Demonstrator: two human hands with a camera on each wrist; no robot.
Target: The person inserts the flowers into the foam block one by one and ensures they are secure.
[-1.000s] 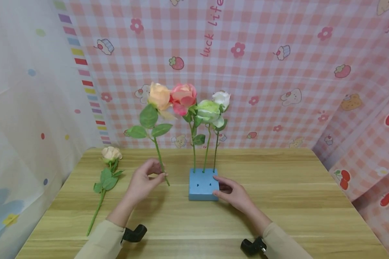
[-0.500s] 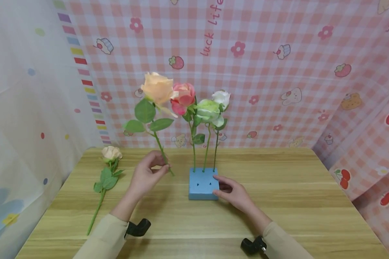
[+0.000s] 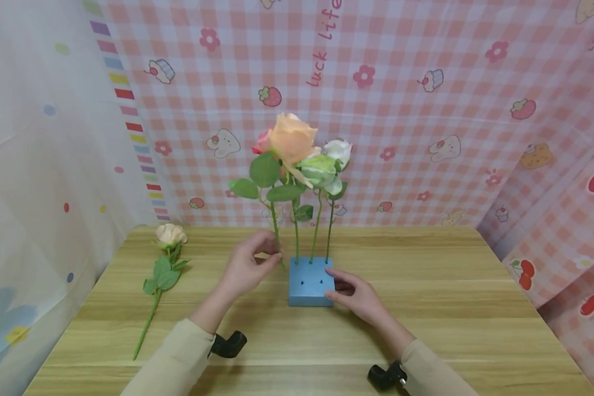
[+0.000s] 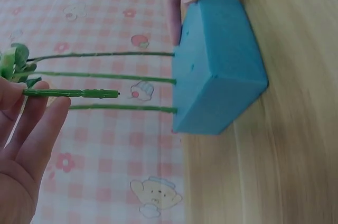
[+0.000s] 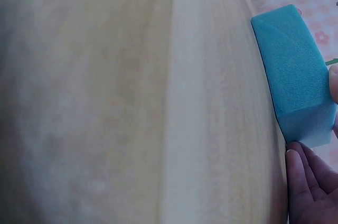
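My left hand pinches the stem of a peach artificial rose near its lower end. The stem's bare tip points down, apart from the blue foam block and just left of it. My right hand holds the block at its right side, thumb and a finger over the top edge, other fingers low against the side. A pink rose, partly hidden by the peach bloom, a green rose and a white rose stand along the block's back edge. Two holes show in front.
A cream rose lies on the wooden table at the left. Behind the table hangs a pink checked cloth. A black wrist device sits at the left sleeve, another wrist device at the right.
My left hand has lifted the peach rose and carried it right, so its bloom now covers much of the pink rose. The right hand and the block have stayed still.
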